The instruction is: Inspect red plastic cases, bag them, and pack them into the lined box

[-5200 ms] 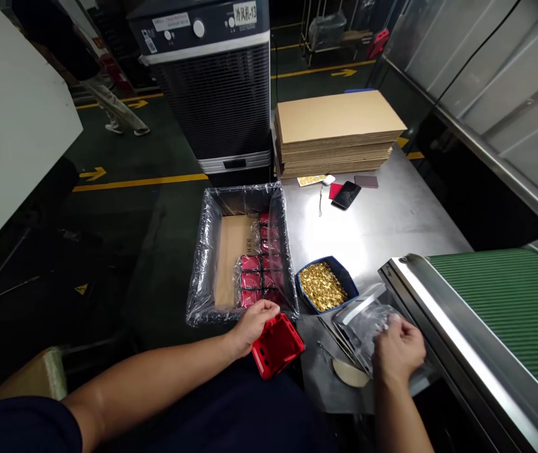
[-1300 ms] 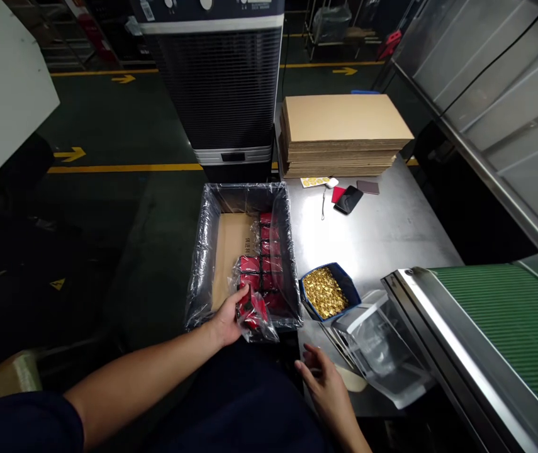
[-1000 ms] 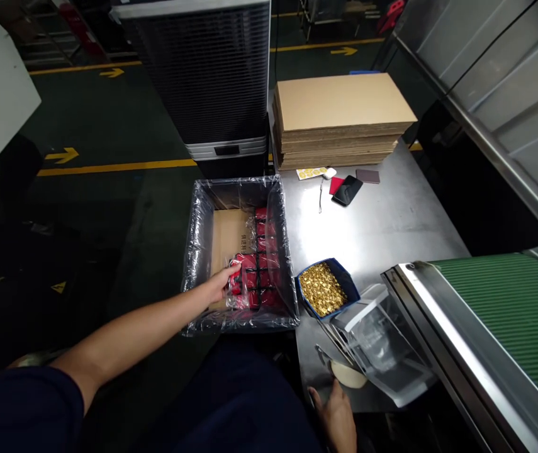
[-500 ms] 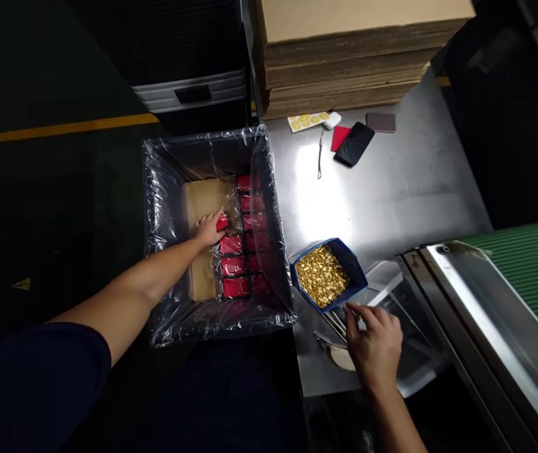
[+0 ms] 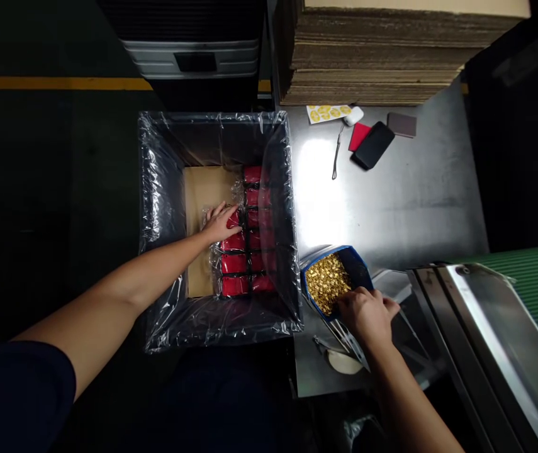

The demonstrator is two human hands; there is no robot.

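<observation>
Two hands: left hand (image 5: 221,225) spread on red packet (image 5: 234,220), right hand (image 5: 367,316) curled against blue tray (image 5: 358,265).

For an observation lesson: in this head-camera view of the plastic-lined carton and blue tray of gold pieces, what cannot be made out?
Head view:
Red packet under the left hand: mostly covered by it.
Near side of the blue tray: covered by the right hand.
Far-right red packets: blurred by the clear plastic liner.
Top of the corrugated cardboard stack: cut off by the picture's top edge.
</observation>
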